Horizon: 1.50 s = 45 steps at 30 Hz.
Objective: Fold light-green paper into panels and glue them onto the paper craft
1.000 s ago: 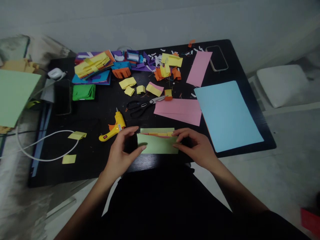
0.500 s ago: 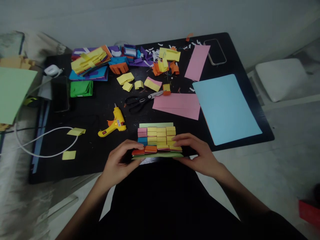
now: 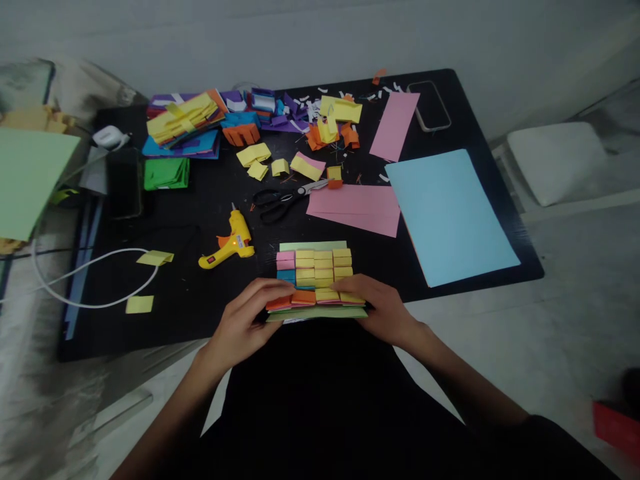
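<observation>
A paper craft panel (image 3: 314,277) lies at the table's near edge, with rows of small folded paper pieces on a light green sheet. Most pieces are yellow; others are pink, blue and orange. My left hand (image 3: 245,317) grips its near left corner, fingers over the orange pieces and thumb below. At the near right corner my right hand (image 3: 383,310) holds it the same way, fingertips on the yellow pieces. Both hands partly cover the near row. A yellow glue gun (image 3: 233,241) lies beyond my left hand, and black-handled scissors (image 3: 283,200) rest behind the panel.
Pink paper (image 3: 355,212) and a blue sheet stack (image 3: 453,213) lie to the right. Folded paper bundles (image 3: 185,123) and colourful scraps (image 3: 330,127) fill the back of the black table (image 3: 200,313). A white cable (image 3: 95,307) loops at the left; a phone (image 3: 125,183) lies there.
My right hand's fingers have slid left and inward over the yellow pieces. My left fingers reach slightly further over the panel. The view has shifted slightly.
</observation>
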Tool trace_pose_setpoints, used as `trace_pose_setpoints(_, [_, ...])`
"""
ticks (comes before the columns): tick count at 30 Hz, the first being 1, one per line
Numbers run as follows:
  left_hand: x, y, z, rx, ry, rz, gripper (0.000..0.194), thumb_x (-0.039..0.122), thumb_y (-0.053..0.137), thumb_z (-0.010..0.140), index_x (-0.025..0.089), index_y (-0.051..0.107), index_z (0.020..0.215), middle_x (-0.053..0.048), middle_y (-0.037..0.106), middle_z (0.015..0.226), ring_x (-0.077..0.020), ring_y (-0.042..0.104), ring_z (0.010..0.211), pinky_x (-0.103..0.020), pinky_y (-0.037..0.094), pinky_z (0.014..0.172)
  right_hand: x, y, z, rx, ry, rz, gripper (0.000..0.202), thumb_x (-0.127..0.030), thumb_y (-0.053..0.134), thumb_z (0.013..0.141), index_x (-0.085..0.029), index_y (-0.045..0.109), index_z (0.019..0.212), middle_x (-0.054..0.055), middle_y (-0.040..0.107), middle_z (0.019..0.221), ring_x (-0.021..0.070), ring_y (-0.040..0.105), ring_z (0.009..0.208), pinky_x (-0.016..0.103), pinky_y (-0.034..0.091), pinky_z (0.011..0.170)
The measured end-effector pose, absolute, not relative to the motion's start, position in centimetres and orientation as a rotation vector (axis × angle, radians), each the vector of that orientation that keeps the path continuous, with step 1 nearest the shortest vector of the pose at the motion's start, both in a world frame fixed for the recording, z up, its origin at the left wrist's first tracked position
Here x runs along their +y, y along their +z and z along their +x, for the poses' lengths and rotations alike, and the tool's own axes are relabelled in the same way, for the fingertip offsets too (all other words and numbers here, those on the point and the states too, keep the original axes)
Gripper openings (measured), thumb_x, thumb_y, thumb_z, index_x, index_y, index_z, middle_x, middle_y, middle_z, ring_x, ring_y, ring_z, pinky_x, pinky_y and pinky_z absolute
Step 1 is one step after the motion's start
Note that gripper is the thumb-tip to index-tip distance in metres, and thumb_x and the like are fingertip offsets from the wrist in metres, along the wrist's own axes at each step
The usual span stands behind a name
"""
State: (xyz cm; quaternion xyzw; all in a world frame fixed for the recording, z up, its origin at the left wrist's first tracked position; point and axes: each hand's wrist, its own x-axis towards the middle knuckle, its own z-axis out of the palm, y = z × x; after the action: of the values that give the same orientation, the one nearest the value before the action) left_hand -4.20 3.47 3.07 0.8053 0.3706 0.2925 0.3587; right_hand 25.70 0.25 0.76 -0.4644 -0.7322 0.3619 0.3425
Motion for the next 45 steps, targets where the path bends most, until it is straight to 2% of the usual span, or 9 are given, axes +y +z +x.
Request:
trace_pose_setpoints(4, [3.4, 3.3, -4.4, 0.968, 0.753, 2.082, 0.042, 0.012, 0.069, 0.093, 0.026, 0.067, 0.133, -0.009, 0.074, 0.124, -0.0236, 0.072, 0.114, -0.038, 0.061, 0.099, 0.3, 1.7, 25.7, -1.903, 0.995, -1.17, 0.056, -0.015, 0.072, 0.089, -0.037, 0.065, 0.141, 0.001, 0.077, 0.13, 0.0239, 0.075, 0.118, 0.044, 0.063, 0.103])
trace_pose_setpoints(8, [3.2, 3.5, -4.4, 0.947, 0.753, 2.097, 0.048, 0.009, 0.069, 0.092, 0.027, 0.063, 0.136, -0.009, 0.071, 0.127, -0.0232, 0.071, 0.117, -0.038, 0.06, 0.1, 0.4, 2.7, 25.7, -1.921, 0.998, -1.08, 0.056, -0.012, 0.07, 0.091, -0.037, 0.064, 0.14, 0.001, 0.075, 0.135, 0.023, 0.072, 0.125, 0.045, 0.062, 0.107])
trace_pose_setpoints(14, [3.3, 4.4, -3.9, 0.886, 0.797, 2.172, 0.036, 0.006, 0.068, 0.093, 0.027, 0.068, 0.121, -0.007, 0.069, 0.128, -0.0225, 0.071, 0.114, -0.036, 0.062, 0.093, 0.8, 3.5, 26.1, -1.922, 0.991, -1.035, 0.033, -0.01, 0.067, 0.093, -0.031, 0.073, 0.117, 0.004, 0.073, 0.136, 0.022, 0.073, 0.123, 0.043, 0.064, 0.103])
trace_pose_setpoints(19, [3.4, 4.6, -3.8, 0.873, 0.766, 2.235, 0.028, 0.006, 0.068, 0.092, 0.026, 0.073, 0.111, -0.007, 0.069, 0.131, -0.0235, 0.071, 0.115, -0.038, 0.061, 0.095, 1.1, 3.7, 26.6, -2.023, 0.944, -1.052, 0.021, -0.012, 0.067, 0.093, -0.029, 0.074, 0.102, 0.005, 0.073, 0.135, 0.0241, 0.072, 0.123, 0.044, 0.066, 0.1])
trace_pose_setpoints(28, [3.4, 4.6, -4.3, 0.844, 0.719, 2.402, 0.028, 0.007, 0.067, 0.095, 0.025, 0.069, 0.116, -0.008, 0.068, 0.129, -0.026, 0.067, 0.117, -0.045, 0.057, 0.097, 1.3, 3.8, 27.0, -2.14, 0.786, -1.075, 0.038, -0.013, 0.067, 0.093, -0.029, 0.066, 0.128, 0.006, 0.075, 0.13, 0.0233, 0.074, 0.119, 0.043, 0.066, 0.098])
trace_pose_setpoints(33, [3.5, 4.7, -4.3, 0.826, 0.706, 2.432, 0.031, 0.005, 0.068, 0.094, 0.022, 0.067, 0.12, -0.01, 0.068, 0.128, -0.027, 0.065, 0.118, -0.047, 0.056, 0.098, 1.2, 3.8, 26.9, -2.099, 0.768, -1.044, 0.034, -0.011, 0.068, 0.094, -0.022, 0.066, 0.126, 0.01, 0.075, 0.126, 0.0215, 0.075, 0.117, 0.039, 0.065, 0.101])
trace_pose_setpoints(37, [3.7, 4.8, -4.3, 0.831, 0.717, 2.44, 0.03, 0.007, 0.07, 0.094, 0.021, 0.067, 0.12, -0.009, 0.07, 0.124, -0.0259, 0.068, 0.114, -0.046, 0.056, 0.097, 1.1, 3.8, 26.8, -2.066, 0.79, -1.049, 0.034, -0.012, 0.071, 0.095, -0.024, 0.066, 0.126, 0.008, 0.075, 0.126, 0.0211, 0.075, 0.117, 0.039, 0.065, 0.101])
trace_pose_setpoints(42, [3.8, 5.0, -4.4, 0.812, 0.686, 2.424, 0.032, 0.006, 0.068, 0.095, 0.02, 0.065, 0.123, -0.01, 0.072, 0.122, -0.0247, 0.069, 0.113, -0.043, 0.058, 0.094, 1.1, 3.8, 27.0, -2.059, 0.902, -1.096, 0.044, -0.008, 0.071, 0.091, -0.025, 0.063, 0.13, 0.007, 0.074, 0.13, 0.023, 0.072, 0.123, 0.043, 0.062, 0.106])
trace_pose_setpoints(45, [3.8, 5.0, -4.3, 0.797, 0.667, 2.397, 0.032, 0.004, 0.065, 0.096, 0.018, 0.063, 0.124, -0.009, 0.074, 0.116, -0.0226, 0.07, 0.111, -0.04, 0.059, 0.093, 1.2, 3.5, 27.1, -2.11, 0.989, -1.184, 0.052, -0.004, 0.067, 0.087, -0.025, 0.062, 0.134, 0.007, 0.074, 0.128, 0.0236, 0.072, 0.122, 0.044, 0.062, 0.104])
